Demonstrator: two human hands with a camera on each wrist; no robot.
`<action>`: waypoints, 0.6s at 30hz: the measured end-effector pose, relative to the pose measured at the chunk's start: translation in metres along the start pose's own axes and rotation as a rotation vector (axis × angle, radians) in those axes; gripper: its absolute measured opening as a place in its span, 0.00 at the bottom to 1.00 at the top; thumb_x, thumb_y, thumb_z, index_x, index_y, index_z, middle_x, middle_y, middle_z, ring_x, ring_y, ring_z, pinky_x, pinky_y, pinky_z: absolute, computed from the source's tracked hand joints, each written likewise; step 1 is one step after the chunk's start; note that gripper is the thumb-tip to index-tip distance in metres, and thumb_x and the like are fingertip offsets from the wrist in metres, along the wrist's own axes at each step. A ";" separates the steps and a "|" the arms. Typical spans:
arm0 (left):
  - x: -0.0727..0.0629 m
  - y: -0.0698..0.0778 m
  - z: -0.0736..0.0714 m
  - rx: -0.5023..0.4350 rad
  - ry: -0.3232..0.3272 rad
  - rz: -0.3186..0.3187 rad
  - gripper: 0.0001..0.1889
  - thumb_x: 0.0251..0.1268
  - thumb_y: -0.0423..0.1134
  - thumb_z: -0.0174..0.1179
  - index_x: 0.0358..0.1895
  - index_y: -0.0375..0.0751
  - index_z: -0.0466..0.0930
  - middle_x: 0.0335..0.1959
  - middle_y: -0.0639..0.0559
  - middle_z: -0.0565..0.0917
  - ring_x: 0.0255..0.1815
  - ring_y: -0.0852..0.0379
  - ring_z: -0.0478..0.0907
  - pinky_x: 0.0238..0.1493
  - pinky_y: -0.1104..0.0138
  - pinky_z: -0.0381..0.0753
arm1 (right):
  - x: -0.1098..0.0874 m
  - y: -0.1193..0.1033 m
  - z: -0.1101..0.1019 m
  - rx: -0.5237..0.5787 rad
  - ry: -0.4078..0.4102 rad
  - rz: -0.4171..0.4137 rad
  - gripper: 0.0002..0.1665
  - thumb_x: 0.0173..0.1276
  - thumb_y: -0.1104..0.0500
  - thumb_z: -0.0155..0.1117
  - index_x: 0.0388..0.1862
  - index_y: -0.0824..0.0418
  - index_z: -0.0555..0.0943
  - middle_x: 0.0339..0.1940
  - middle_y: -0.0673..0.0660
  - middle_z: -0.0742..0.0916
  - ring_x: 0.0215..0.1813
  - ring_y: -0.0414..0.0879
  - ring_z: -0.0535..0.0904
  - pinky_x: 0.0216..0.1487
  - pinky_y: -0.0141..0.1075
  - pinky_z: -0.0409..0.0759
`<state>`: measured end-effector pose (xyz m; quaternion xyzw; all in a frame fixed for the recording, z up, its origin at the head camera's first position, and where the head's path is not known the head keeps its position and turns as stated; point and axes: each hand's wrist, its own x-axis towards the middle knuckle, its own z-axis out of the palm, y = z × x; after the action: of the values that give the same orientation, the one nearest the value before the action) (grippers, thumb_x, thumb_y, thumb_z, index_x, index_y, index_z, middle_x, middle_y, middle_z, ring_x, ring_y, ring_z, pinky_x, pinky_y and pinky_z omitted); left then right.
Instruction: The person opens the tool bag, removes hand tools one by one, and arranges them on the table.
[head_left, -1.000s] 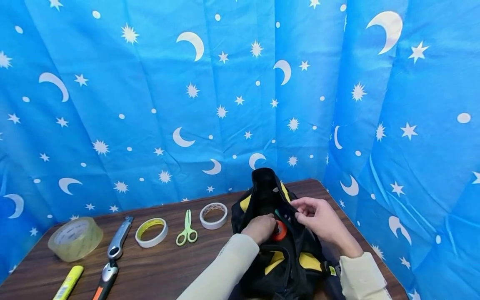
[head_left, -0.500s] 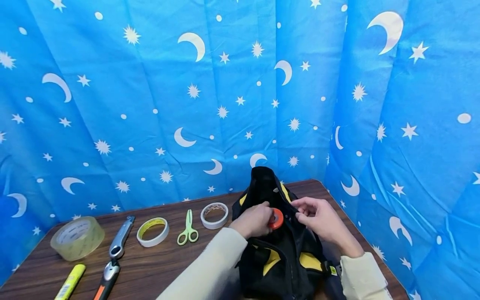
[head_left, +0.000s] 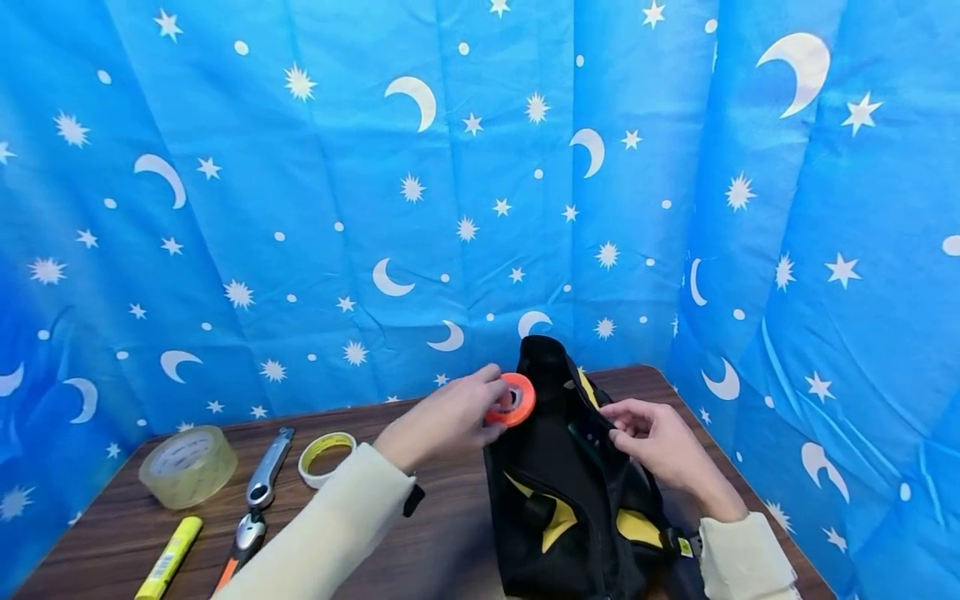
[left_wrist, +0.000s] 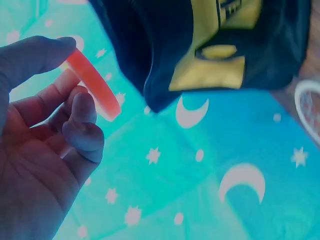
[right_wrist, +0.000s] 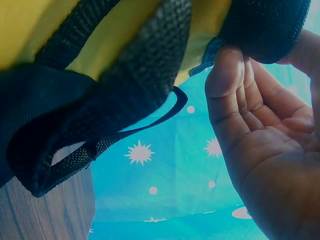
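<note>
My left hand pinches a flat orange roll of tape by its edge, beside the upper left of a black and yellow bag. In the left wrist view the orange roll shows edge-on between thumb and fingers, apart from the bag. The bag's mouth gapes, with a dark, greenish-edged thing just inside. On the right side my right hand pinches the rim of the opening. Up close in the right wrist view, thumb and fingers of that hand grip the black edging.
On the wooden table to the left are a wide clear tape roll, a folding tool, a yellow marker and a white tape roll. Black straps hang from the bag. A blue curtain stands behind.
My left hand has come up and left out of the bag's mouth with the orange tape roll. Its arm now covers the green scissors and second white roll. My right hand keeps its hold.
</note>
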<state>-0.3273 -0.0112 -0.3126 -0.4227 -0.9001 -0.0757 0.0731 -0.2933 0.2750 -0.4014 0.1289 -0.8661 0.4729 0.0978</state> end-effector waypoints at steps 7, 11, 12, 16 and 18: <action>-0.051 -0.022 -0.008 0.156 -0.001 -0.025 0.15 0.46 0.40 0.74 0.34 0.47 0.76 0.29 0.59 0.68 0.26 0.60 0.66 0.26 0.69 0.68 | -0.001 0.001 0.001 -0.009 -0.004 -0.004 0.15 0.63 0.66 0.62 0.50 0.63 0.81 0.29 0.53 0.79 0.29 0.49 0.74 0.29 0.35 0.73; -0.082 -0.040 -0.002 0.202 -0.031 -0.058 0.17 0.40 0.40 0.76 0.33 0.49 0.77 0.29 0.60 0.69 0.25 0.62 0.65 0.22 0.70 0.67 | 0.000 0.002 0.001 0.003 -0.011 -0.003 0.15 0.64 0.66 0.62 0.50 0.63 0.80 0.29 0.54 0.79 0.29 0.49 0.74 0.28 0.35 0.73; -0.090 -0.045 0.000 0.205 -0.043 -0.073 0.17 0.39 0.40 0.76 0.33 0.49 0.77 0.29 0.61 0.69 0.24 0.63 0.65 0.22 0.70 0.66 | 0.000 0.001 0.002 0.002 -0.011 -0.005 0.15 0.64 0.66 0.62 0.50 0.63 0.80 0.29 0.54 0.79 0.29 0.49 0.74 0.28 0.35 0.73; -0.118 -0.066 0.006 0.167 -0.098 -0.116 0.15 0.38 0.34 0.73 0.31 0.49 0.77 0.29 0.60 0.69 0.24 0.63 0.65 0.23 0.68 0.69 | 0.000 0.000 0.001 -0.003 -0.007 -0.008 0.15 0.64 0.66 0.62 0.50 0.63 0.80 0.29 0.54 0.79 0.28 0.49 0.74 0.27 0.35 0.72; -0.132 -0.076 0.010 0.141 -0.136 -0.160 0.16 0.37 0.27 0.69 0.30 0.49 0.77 0.30 0.60 0.72 0.28 0.61 0.71 0.27 0.65 0.73 | 0.000 0.000 0.002 -0.006 -0.008 -0.009 0.15 0.64 0.66 0.62 0.50 0.63 0.80 0.29 0.54 0.79 0.28 0.49 0.74 0.27 0.34 0.72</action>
<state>-0.3029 -0.1561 -0.3535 -0.3473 -0.9370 0.0112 0.0350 -0.2932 0.2735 -0.4024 0.1346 -0.8673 0.4694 0.0968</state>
